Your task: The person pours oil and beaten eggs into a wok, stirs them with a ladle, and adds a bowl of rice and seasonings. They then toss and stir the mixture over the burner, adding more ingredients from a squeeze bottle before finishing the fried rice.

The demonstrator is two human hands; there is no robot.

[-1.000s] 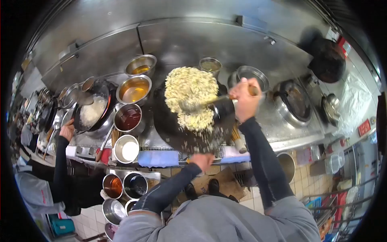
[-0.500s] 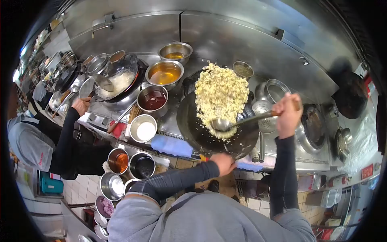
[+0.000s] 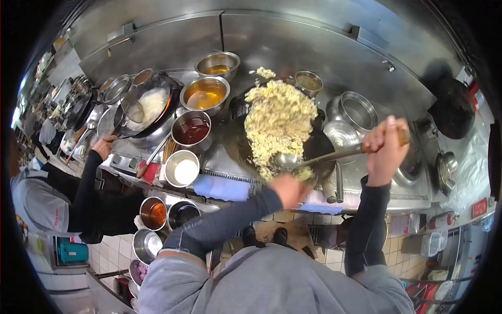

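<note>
A dark wok (image 3: 322, 148) tilts over the stove in front of me, its outline smeared by motion. Yellow and white fried rice (image 3: 282, 118) spreads up from it, with some clumps loose in the air at the far side. My left hand (image 3: 291, 191) is closed at the wok's near edge; it is blurred, and its exact grip is partly hidden. In my right hand (image 3: 386, 149) is the wooden-ended handle of a metal ladle (image 3: 334, 155). The ladle's bowl rests against the near part of the rice.
Left of the wok stand bowls of yellow liquid (image 3: 205, 96), a pot of red sauce (image 3: 192, 128) and a pot of white contents (image 3: 182, 170). A perforated skimmer (image 3: 341, 133) and metal bowls (image 3: 358, 111) lie right. A co-worker's hand (image 3: 103, 147) works at another wok (image 3: 157, 112).
My left hand and the wok's near edge have risen away from me. The rice has shifted, and a clump has separated at the far side. My right hand has moved slightly right with the ladle.
</note>
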